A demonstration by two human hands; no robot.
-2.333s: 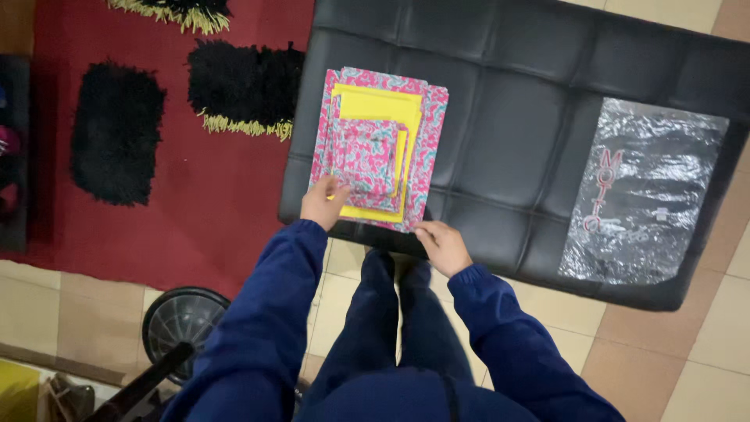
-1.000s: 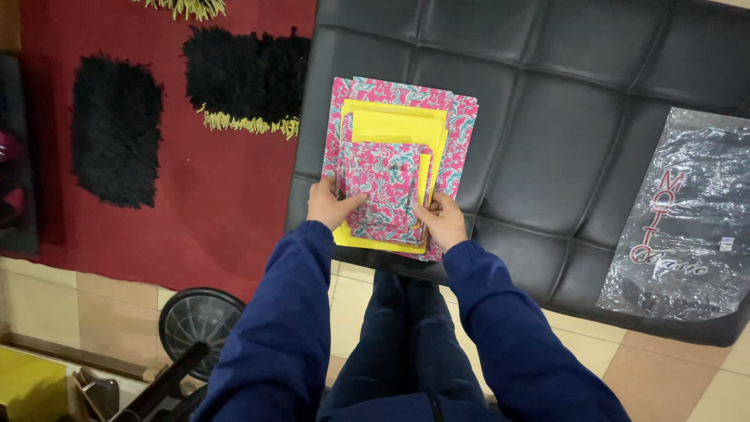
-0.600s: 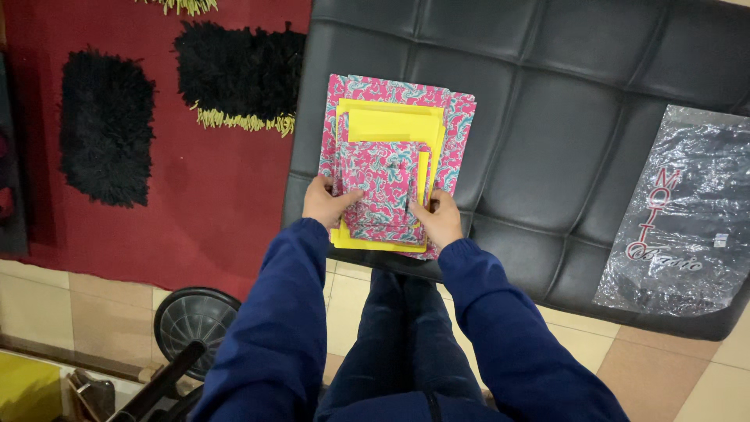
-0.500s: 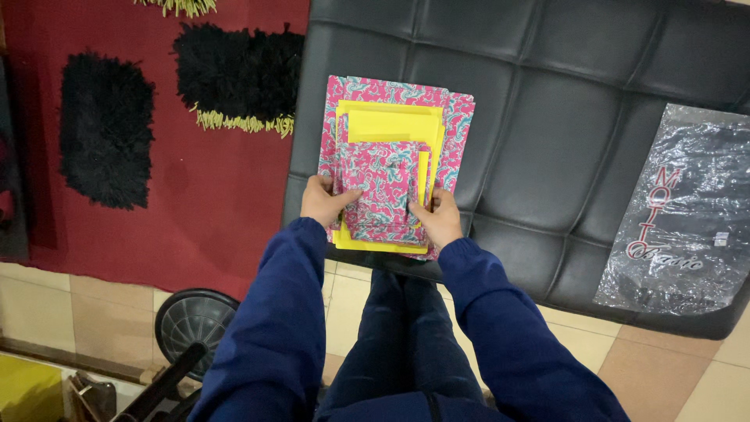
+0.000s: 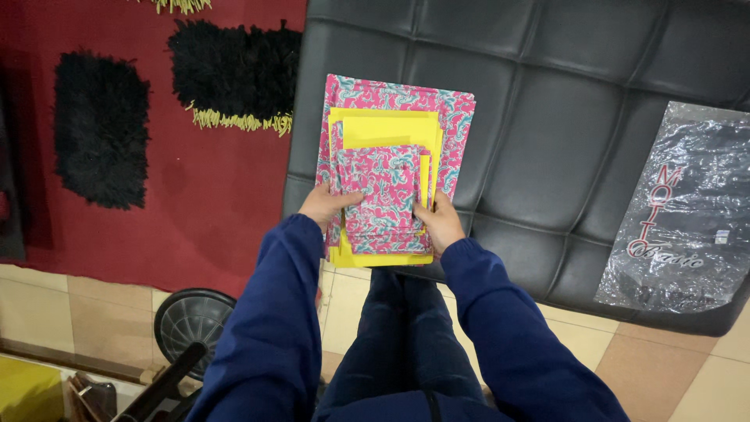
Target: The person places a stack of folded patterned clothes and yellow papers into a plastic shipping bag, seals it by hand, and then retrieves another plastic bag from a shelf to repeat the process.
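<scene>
Here, stack of paper bags (image 5: 388, 168) lies flat at left front of black padded bench (image 5: 547, 117), near end jutting over edge — long axis runs away from person. Left hand (image 5: 323, 205) grips stack's left edge; right hand (image 5: 440, 221) grips right edge. Plastic-wrapped package (image 5: 676, 223) well apart, right. Red rug (image 5: 187, 180) left.

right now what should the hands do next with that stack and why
Probably lift the stack a little, level, off the bench. The left hand and right hand grip its near edge from either side, and that edge already hangs past the bench rim. The sheets sit loosely staggered, so tilting may let the small top ones slide.
</scene>
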